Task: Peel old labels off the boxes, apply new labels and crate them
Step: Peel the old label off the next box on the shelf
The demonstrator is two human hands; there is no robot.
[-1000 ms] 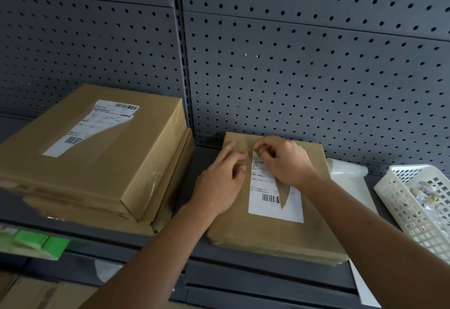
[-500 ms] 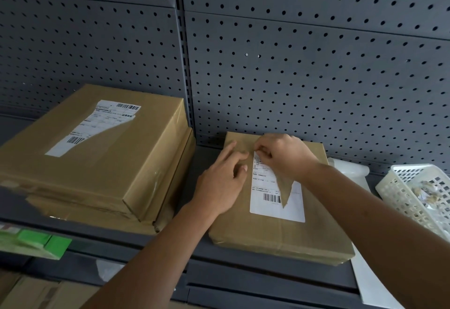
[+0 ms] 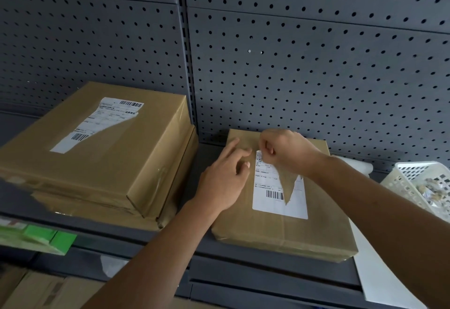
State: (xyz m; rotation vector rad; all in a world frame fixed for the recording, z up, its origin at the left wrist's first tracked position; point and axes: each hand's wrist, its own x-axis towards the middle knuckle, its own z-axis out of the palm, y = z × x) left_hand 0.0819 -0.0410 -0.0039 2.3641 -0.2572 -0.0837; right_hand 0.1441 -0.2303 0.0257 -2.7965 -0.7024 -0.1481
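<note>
While the flat cardboard box (image 3: 280, 233) lies on the dark grey shelf (image 3: 243, 260), just in front of the perforated back panel (image 3: 304, 70), the person works at its top face with both hands. The right hand (image 3: 286, 154) reaches in from the right, and its grip is narrow: thumb and forefinger pinch the upper left corner of the white shipping label (image 3: 272, 208) stuck to the box. A long wedge is already torn out of this label, leaving bare brown cardboard down to a spot beside the barcode. The left hand (image 3: 224, 177) rests on the box just left of the label, its grip loose and holding nothing, with the longer fingers stretched out flat toward the far edge.

To the left, apart from this box, a larger cardboard box (image 3: 102, 169) sits on top of another box (image 3: 175, 208); its own label (image 3: 97, 123) is torn along one side. A white sheet (image 3: 382, 274) lies under the right edge of the flat box and hangs past the shelf front, with a rolled white end (image 3: 358, 165) near the back panel. At the far right stands a white plastic basket (image 3: 411, 174) holding crumpled paper scraps (image 3: 434, 190). Green packets (image 3: 48, 238) show at the lower left, blurred, and a cardboard carton (image 3: 36, 291) lies below them
</note>
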